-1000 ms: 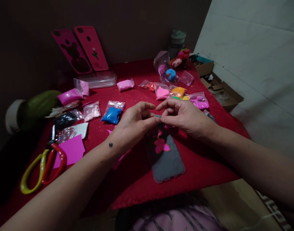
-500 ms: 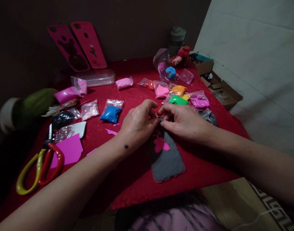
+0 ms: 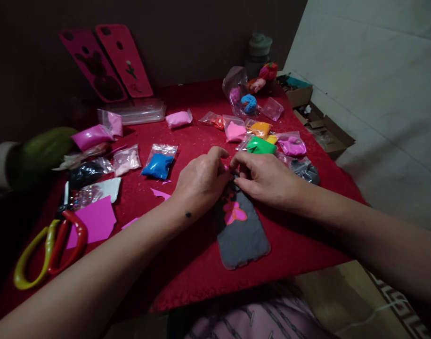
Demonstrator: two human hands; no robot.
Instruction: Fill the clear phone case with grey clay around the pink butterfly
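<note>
A phone case [image 3: 243, 242] covered in grey clay lies on the red-covered table, its lower end toward me. A pink butterfly shape [image 3: 234, 214] with an orange edge sits on its upper half. My left hand [image 3: 201, 176] and my right hand [image 3: 266, 176] meet over the far end of the case, fingertips almost touching. Both are closed in a pinch, and whatever lies between the fingers is too small and hidden to name. Just beyond the right hand is a bag of green clay [image 3: 260, 145]. A bag of blue clay [image 3: 158, 165] lies left of the left hand.
Scissors [image 3: 65, 230] with yellow and red handles lie at the left, partly over pink paper [image 3: 97, 221]. Two pink phone cases [image 3: 125, 61] lean against the wall. More clay bags, a bottle [image 3: 259, 49] and a blue clay piece [image 3: 248, 103] stand or lie farther back.
My view has shifted slightly, so objects at the left appear farther left. Both hands keep pinching at the far end of the case, with only small finger movement.
</note>
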